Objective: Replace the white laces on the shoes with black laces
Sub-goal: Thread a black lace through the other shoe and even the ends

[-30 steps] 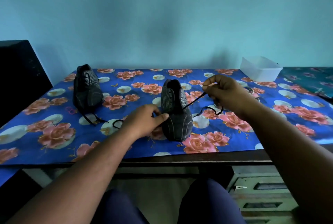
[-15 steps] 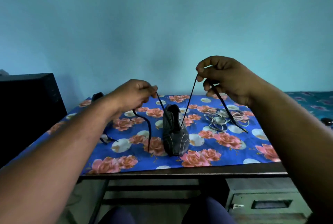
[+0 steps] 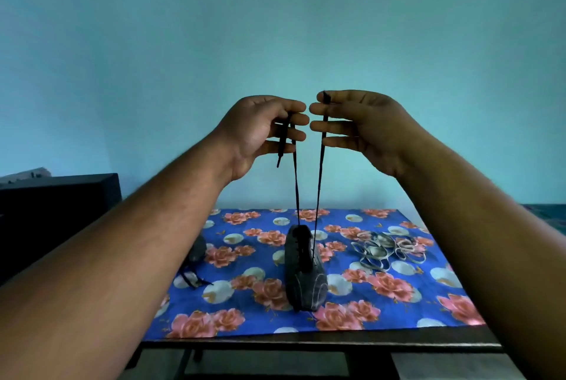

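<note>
A: We hold both ends of the black lace [image 3: 318, 183] high above the near shoe [image 3: 303, 269]. Left hand [image 3: 260, 131] pinches one end, right hand [image 3: 358, 125] the other, fingers curled on the strands.

B: Why raised together?

A: Likely to compare lengths, so both sides thread evenly. The shoe stands on the tabletop [image 3: 428, 297]; white laces [image 3: 386, 251] lie right of it.

B: And the second shoe [image 3: 197, 249]?

A: Left of it, partly hidden by our forearm.
</note>
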A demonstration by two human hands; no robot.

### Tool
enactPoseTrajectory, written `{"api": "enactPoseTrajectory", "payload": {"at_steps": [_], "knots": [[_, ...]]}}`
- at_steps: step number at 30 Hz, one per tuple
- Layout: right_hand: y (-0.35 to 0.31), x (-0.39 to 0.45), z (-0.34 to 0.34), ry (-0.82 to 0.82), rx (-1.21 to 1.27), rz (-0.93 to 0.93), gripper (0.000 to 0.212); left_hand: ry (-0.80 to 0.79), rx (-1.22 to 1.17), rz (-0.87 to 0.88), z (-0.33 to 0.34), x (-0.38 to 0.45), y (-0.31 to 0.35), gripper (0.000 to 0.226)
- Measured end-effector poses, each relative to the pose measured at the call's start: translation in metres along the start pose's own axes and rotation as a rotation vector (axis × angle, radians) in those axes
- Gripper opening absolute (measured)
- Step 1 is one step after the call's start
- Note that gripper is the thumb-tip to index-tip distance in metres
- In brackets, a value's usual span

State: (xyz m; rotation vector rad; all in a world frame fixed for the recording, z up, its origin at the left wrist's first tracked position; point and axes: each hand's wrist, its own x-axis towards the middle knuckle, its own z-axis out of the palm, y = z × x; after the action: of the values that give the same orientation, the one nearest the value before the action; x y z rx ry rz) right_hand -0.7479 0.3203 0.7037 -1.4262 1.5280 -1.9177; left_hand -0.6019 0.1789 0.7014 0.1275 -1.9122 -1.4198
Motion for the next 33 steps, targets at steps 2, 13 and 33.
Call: {"api": "enactPoseTrajectory", "payload": {"at_steps": [2,13,33], "knots": [[-0.005,0.001,-0.001,0.064,-0.117,-0.071,0.017,0.017,0.011,0.031,0.001,0.002,0.003,0.035],[-0.014,0.002,0.009,0.216,-0.178,-0.236,0.010,0.202,0.360,0.362,0.022,0.011,0.013,0.023],[0.058,-0.001,-0.004,0.210,-0.004,0.025,0.008,0.215,0.308,0.079,0.015,0.009,-0.076,0.019]]}}
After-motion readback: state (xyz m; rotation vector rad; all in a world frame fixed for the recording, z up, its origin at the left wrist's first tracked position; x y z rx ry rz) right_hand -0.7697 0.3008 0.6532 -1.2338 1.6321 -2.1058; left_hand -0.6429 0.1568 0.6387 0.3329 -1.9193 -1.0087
